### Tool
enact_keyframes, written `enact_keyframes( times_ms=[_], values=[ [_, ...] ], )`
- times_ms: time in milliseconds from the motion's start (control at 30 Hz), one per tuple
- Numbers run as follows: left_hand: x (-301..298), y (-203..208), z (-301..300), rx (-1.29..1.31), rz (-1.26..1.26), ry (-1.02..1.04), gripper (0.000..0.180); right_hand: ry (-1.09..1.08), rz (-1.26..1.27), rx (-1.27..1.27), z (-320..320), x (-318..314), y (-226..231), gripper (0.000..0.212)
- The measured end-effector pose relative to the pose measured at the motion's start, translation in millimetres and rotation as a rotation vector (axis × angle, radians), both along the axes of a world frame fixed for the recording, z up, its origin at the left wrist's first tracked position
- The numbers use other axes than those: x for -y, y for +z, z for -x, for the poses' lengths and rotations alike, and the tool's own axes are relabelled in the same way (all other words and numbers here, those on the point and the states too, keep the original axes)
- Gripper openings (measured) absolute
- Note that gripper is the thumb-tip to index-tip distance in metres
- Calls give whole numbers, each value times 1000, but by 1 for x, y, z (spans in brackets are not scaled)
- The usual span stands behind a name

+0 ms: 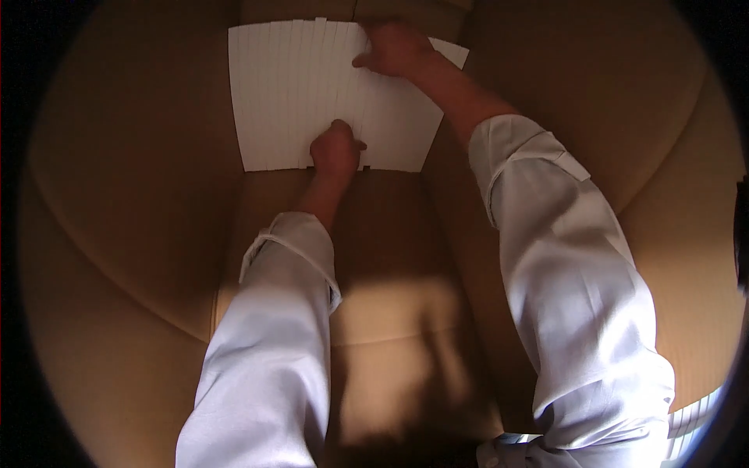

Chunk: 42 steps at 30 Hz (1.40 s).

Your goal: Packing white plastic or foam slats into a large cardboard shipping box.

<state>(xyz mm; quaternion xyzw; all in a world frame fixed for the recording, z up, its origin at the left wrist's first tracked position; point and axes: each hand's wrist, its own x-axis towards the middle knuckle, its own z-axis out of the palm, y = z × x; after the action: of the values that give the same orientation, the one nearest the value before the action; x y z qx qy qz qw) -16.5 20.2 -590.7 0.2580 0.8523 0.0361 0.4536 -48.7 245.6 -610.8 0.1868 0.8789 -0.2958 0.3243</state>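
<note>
A block of thin white strips, set side by side with lines running between them, sits deep inside a cardboard box. My left hand is at the near edge of the white strips, its fingers curled and its thumb out to the right. At the far edge, right of the middle, my right hand is bent over the strips, with its thumb toward the left. Both hands appear closed on the strips' ends, though the fingertips are partly hidden in shadow. What the strips are made of cannot be told.
Tall brown cardboard walls rise close on both sides of my arms. A lit patch of cardboard with shadows on it lies between my forearms. White striped material shows at the lower right, beyond the box wall.
</note>
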Motion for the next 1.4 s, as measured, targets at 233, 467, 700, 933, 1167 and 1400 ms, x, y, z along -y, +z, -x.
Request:
enact_keyframes(
  times_ms=[233,467,700,933,1167,1400],
  values=[
    [11,-8,-9,-21,-54,35,34,-3,-27,-74,-2,0,12,60],
    [17,-11,-12,22,-79,-38,35,-175,-190,-303,-24,4,10,67],
    [10,-3,-12,151,54,-18,38,-183,-89,-84,-16,-5,10,66],
    [8,-8,-27,73,48,-29,32,-166,-114,-5,-18,-4,6,70],
    [16,-11,-37,31,-16,-1,32,-158,-224,-253,-33,10,16,74],
    [22,-6,-28,72,-3,-40,33,-168,-97,60,-17,4,22,76]
  ],
)
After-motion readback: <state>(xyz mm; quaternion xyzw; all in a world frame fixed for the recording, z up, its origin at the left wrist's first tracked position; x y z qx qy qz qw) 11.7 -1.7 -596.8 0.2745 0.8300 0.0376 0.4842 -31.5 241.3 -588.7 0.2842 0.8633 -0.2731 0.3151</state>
